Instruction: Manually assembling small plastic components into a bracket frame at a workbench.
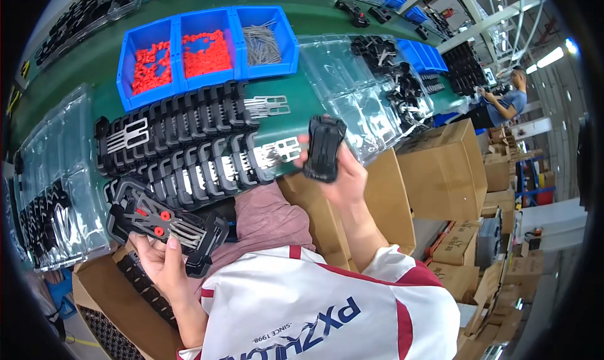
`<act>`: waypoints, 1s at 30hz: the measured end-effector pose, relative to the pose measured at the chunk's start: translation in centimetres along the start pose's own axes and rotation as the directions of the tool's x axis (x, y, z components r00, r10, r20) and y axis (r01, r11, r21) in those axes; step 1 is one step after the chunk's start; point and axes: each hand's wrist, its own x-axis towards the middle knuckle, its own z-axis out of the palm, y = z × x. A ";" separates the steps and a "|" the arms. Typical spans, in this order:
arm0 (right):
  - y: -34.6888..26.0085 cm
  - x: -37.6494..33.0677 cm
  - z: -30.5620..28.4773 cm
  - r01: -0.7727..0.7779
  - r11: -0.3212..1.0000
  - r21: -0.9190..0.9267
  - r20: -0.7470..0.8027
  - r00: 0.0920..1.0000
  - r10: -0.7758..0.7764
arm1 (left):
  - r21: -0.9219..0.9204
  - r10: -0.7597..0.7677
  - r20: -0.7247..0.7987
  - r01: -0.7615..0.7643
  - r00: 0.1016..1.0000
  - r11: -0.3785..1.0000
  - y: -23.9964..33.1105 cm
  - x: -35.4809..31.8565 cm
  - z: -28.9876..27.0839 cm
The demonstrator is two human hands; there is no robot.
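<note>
My left hand is closed round a black plastic frame assembly, tilted above the bench's near edge at the left. Two red round pieces and several thin metal strips show inside the assembly. Further right, my right hand grips a black plastic cover, roughly rectangular with a ridged face, held upright. The two parts are well apart. Between and beyond my hands, two rows of black plastic frames stand on the green bench. Silvery forked metal plates lie at the row ends and on top.
Behind the rows sits a blue three-part bin holding red pieces and metal pins. Clear plastic trays with black parts flank the rows. Cardboard boxes stand below right and left. A co-worker is far right.
</note>
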 end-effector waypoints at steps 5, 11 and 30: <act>2.5 3.6 -2.6 0.459 0.498 -0.736 0.150 0.827 -0.542 | 0.011 -0.072 -0.056 0.073 0.996 0.997 -0.5 -0.1 -0.8; 3.6 3.2 -5.1 0.353 0.344 -0.870 0.097 0.807 -0.583 | -0.084 -0.070 0.057 0.075 0.996 0.994 -0.8 0.7 -1.4; 11.3 -0.5 10.8 0.473 0.685 -0.554 0.458 0.860 -0.224 | 0.022 0.206 -0.256 -0.207 0.944 0.978 0.1 -0.7 1.1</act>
